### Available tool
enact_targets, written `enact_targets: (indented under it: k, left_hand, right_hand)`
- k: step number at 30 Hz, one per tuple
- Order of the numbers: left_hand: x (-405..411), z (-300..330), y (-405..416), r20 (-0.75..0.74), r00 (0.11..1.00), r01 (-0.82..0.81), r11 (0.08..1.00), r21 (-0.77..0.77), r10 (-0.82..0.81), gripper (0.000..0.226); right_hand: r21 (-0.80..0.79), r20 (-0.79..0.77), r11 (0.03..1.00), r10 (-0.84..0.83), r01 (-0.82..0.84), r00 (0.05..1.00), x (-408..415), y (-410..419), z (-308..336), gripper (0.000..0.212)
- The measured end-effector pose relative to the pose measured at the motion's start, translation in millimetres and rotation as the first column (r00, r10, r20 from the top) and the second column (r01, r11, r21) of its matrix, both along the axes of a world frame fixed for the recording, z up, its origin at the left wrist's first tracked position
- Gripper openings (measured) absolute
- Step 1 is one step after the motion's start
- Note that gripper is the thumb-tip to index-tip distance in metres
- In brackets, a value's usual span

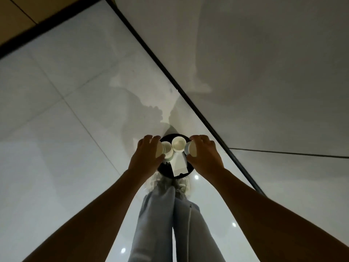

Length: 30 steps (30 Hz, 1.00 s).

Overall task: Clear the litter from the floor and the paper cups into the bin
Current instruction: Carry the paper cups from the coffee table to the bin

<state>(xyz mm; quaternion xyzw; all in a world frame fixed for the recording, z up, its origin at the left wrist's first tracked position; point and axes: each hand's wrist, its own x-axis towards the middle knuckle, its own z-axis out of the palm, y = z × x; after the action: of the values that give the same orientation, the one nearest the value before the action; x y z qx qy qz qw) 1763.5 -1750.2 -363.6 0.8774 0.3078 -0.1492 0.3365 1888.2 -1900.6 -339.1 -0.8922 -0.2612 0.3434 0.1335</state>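
1. While we stand over the bin (164, 168), our left hand (146, 157) grips a paper cup (159, 151) on its side, held above the bin's left rim.
2. Our right hand (204, 157) grips another cup (191, 151), also sideways, above the right rim.
3. Two cups (178, 143) and a white paper (179, 167) already lie inside the bin.
4. We judge both held cups sit directly over the opening, so the drop is straight down.
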Motion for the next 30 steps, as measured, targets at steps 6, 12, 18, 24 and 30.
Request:
enact_targets:
  k: [6, 12, 18, 24, 30]
  left_hand:
    - [20, -100, 7, -0.015, 0.999, 0.039, 0.999, -0.022, -0.039, 0.065]
    - [30, -169, 2, -0.124, 0.984, 0.116, 0.988, -0.099, -0.128, 0.068]
    - [36, -202, -3, -0.197, 0.944, 0.239, 0.961, -0.141, -0.264, 0.068]
    - [35, -220, -9, -0.252, 0.896, 0.335, 0.929, -0.156, -0.365, 0.074]
    - [31, -186, 3, -0.199, 0.952, 0.211, 0.97, -0.122, -0.232, 0.08]
  right_hand:
    - [0.053, -0.009, 0.998, 0.022, -0.022, 1.0, 9, 23, -102, 0.059]
    - [-0.063, -0.04, 0.982, 0.177, -0.179, 0.983, 15, 34, -178, 0.061]
    - [-0.135, -0.093, 0.925, 0.346, -0.356, 0.934, 15, 32, -224, 0.065]
    - [-0.162, -0.124, 0.919, 0.342, -0.359, 0.932, 13, 27, -247, 0.073]
    - [-0.161, -0.075, 0.925, 0.338, -0.345, 0.938, 22, 35, -210, 0.079]
